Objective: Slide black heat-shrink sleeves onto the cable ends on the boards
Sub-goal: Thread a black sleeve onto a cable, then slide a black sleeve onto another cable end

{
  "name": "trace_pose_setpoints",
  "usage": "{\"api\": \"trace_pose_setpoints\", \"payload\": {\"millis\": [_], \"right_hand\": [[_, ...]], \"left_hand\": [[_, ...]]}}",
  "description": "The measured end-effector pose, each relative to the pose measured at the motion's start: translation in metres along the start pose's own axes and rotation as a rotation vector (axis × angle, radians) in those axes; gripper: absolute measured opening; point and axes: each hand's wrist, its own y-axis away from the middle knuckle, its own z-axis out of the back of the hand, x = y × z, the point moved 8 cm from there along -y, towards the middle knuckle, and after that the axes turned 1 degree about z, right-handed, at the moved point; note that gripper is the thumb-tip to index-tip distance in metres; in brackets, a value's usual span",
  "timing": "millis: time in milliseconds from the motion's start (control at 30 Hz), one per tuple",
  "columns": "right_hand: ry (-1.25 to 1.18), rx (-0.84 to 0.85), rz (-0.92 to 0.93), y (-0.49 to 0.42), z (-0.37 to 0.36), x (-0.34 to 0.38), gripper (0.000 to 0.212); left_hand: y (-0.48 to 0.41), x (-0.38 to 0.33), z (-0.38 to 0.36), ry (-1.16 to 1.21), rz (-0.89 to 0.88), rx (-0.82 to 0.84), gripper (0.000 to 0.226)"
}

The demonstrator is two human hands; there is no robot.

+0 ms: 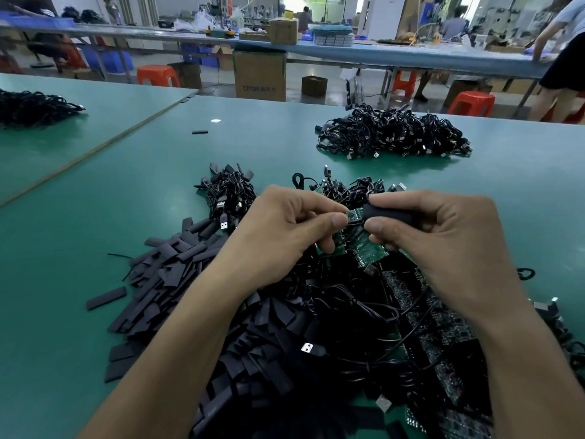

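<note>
My left hand pinches a small green circuit board between thumb and fingers, above the table. My right hand holds a black heat-shrink sleeve whose open end meets the board's right edge. More green boards hang just below my fingers. A heap of flat black sleeves lies to the lower left. Loose boards with black USB cables are piled under my forearms.
On the green table a bundle of finished cables lies ahead left and a bigger cable pile far right. A further cable pile sits far left. One stray sleeve lies mid-table. Workbenches, boxes, red stools and people stand beyond.
</note>
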Motion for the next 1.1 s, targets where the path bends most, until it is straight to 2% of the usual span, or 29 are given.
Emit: {"api": "trace_pose_setpoints", "payload": {"millis": [400, 667, 933, 1100], "right_hand": [[-0.046, 0.142, -0.059, 0.002, -0.004, -0.008, 0.029], [-0.090, 0.144, -0.122, 0.002, -0.001, -0.012, 0.031], [-0.098, 0.173, -0.086, 0.003, -0.006, -0.004, 0.029], [-0.165, 0.119, -0.068, 0.002, -0.007, -0.001, 0.026]], "left_hand": [[-0.002, 0.008, -0.008, -0.019, 0.004, 0.078, 0.009], [0.001, 0.006, -0.012, 0.016, 0.022, 0.131, 0.007], [0.002, 0.002, -0.016, 0.045, 0.003, 0.132, 0.006], [0.001, 0.007, -0.013, 0.146, 0.027, 0.085, 0.024]]}}
